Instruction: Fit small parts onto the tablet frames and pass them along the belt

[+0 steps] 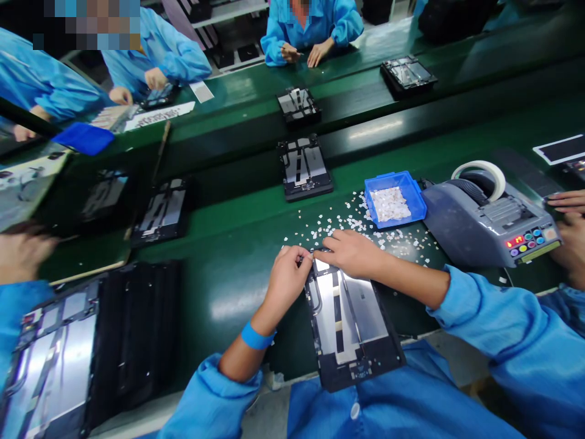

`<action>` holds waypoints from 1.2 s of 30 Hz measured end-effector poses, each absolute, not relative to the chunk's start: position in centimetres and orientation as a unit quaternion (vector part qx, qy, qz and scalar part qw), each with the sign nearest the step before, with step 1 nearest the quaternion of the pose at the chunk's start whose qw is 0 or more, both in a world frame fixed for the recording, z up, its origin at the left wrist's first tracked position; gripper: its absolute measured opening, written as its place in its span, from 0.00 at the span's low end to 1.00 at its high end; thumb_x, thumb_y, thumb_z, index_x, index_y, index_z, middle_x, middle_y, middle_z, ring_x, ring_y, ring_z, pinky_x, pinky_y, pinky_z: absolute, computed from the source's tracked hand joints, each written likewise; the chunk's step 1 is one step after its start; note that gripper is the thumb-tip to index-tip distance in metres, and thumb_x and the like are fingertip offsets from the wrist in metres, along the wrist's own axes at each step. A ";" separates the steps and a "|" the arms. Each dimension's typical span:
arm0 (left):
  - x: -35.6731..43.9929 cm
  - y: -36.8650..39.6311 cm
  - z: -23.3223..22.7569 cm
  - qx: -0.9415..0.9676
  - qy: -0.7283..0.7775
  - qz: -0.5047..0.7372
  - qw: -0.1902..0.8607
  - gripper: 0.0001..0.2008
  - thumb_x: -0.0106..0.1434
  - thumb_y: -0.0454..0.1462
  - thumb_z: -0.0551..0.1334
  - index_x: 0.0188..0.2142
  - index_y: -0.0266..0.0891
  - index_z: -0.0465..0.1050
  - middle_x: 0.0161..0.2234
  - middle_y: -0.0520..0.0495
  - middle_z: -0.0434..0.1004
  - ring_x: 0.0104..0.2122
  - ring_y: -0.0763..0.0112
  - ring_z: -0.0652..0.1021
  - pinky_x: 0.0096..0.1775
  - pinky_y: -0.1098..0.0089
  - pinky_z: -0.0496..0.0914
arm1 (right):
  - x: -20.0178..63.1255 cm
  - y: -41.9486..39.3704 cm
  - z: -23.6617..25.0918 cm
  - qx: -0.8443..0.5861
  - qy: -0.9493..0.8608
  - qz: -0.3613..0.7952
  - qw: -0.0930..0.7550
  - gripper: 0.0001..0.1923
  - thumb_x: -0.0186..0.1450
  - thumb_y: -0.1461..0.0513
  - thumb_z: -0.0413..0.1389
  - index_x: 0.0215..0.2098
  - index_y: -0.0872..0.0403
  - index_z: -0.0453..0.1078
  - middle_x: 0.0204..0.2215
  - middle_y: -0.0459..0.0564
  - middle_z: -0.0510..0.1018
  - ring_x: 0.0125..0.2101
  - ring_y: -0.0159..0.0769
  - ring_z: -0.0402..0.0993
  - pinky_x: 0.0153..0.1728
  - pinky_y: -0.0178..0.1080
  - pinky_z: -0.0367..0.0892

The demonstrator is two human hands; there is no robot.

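Tablet (351, 323), silver panels (372, 311), black frame (388, 356), dark central strip (338, 308)

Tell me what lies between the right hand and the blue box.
In the head view, white pieces lie scattered between the right hand and blue box.

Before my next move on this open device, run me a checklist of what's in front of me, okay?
1. Both hands at the device's far end: ok; left hand and right hand are there.
2. What the fingertips hold: cannot tell; too small to make out.
3. Open device wholly over the table: not ok; its near end appears to reach past the edge.
4. Blue bin stocked: ok; white pieces lie inside.
5. Pieces all contained: not ok; many are scattered around the bin.
6. Blue wristband on: ok; it's around the left wrist.
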State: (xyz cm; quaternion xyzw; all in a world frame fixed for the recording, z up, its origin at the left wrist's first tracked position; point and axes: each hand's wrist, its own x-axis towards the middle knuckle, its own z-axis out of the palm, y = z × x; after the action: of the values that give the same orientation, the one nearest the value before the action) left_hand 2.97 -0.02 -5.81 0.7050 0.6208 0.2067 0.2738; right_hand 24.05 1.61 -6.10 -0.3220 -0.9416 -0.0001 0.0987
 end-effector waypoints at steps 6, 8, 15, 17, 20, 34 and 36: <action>3.1 0.1 -5.8 0.683 0.643 0.209 0.277 0.03 0.63 0.37 0.61 0.33 0.42 0.66 0.31 0.52 0.68 0.33 0.65 0.70 0.35 0.66 0.62 | 24.1 1.7 -6.3 -0.322 -0.941 0.006 0.102 0.15 0.73 0.67 0.50 0.54 0.51 0.72 0.38 0.53 0.73 0.39 0.42 0.60 0.34 0.40 0.49; 2.7 0.8 -5.9 0.644 0.658 0.215 0.324 0.08 0.59 0.38 0.64 0.35 0.42 0.65 0.29 0.55 0.65 0.30 0.69 0.68 0.33 0.68 0.61 | 24.1 1.6 -6.2 -0.322 -0.941 0.002 0.103 0.15 0.73 0.68 0.50 0.54 0.51 0.73 0.38 0.53 0.73 0.39 0.42 0.60 0.33 0.40 0.49; 1.9 3.6 -6.1 0.572 0.602 0.207 0.518 0.07 0.54 0.36 0.63 0.31 0.40 0.65 0.26 0.57 0.64 0.26 0.73 0.67 0.29 0.72 0.59 | 24.1 1.6 -6.2 -0.323 -0.941 -0.002 0.103 0.16 0.72 0.69 0.50 0.54 0.51 0.73 0.38 0.53 0.73 0.38 0.41 0.60 0.33 0.41 0.48; 2.0 4.2 -6.0 0.595 0.598 0.188 0.502 0.06 0.53 0.35 0.62 0.31 0.40 0.65 0.24 0.58 0.64 0.25 0.74 0.67 0.28 0.72 0.58 | 24.1 1.6 -6.3 -0.324 -0.940 0.002 0.108 0.16 0.72 0.69 0.50 0.53 0.51 0.73 0.38 0.53 0.73 0.39 0.41 0.60 0.33 0.41 0.49; 2.2 4.7 -5.5 0.624 0.596 0.145 0.484 0.07 0.51 0.33 0.62 0.31 0.41 0.66 0.23 0.59 0.63 0.24 0.73 0.66 0.27 0.72 0.57 | 24.2 1.5 -6.5 -0.321 -0.941 -0.001 0.109 0.16 0.72 0.69 0.50 0.53 0.52 0.73 0.38 0.53 0.73 0.39 0.42 0.60 0.33 0.41 0.49; 0.7 -1.6 -3.9 0.677 0.627 0.245 0.299 0.23 0.60 0.42 0.64 0.54 0.40 0.70 0.44 0.45 0.71 0.42 0.62 0.73 0.46 0.62 0.70 | 27.7 -1.6 -5.7 -0.440 -0.845 0.093 0.290 0.16 0.74 0.65 0.47 0.53 0.54 0.75 0.46 0.56 0.80 0.45 0.43 0.72 0.47 0.44 0.66; -0.2 -5.1 -4.3 0.642 0.648 0.253 0.322 0.26 0.65 0.45 0.59 0.60 0.39 0.68 0.43 0.45 0.71 0.39 0.64 0.74 0.45 0.61 0.72 | 29.7 -5.1 -5.6 -0.533 -0.769 0.159 0.314 0.16 0.75 0.62 0.48 0.53 0.52 0.76 0.45 0.54 0.81 0.46 0.43 0.75 0.48 0.44 0.68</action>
State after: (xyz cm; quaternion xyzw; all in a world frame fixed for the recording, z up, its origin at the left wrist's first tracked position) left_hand -0.19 -5.07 -4.31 0.6420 0.6480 0.2530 0.3223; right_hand 29.69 -5.06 -5.62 -0.5331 -0.7692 0.1593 0.3142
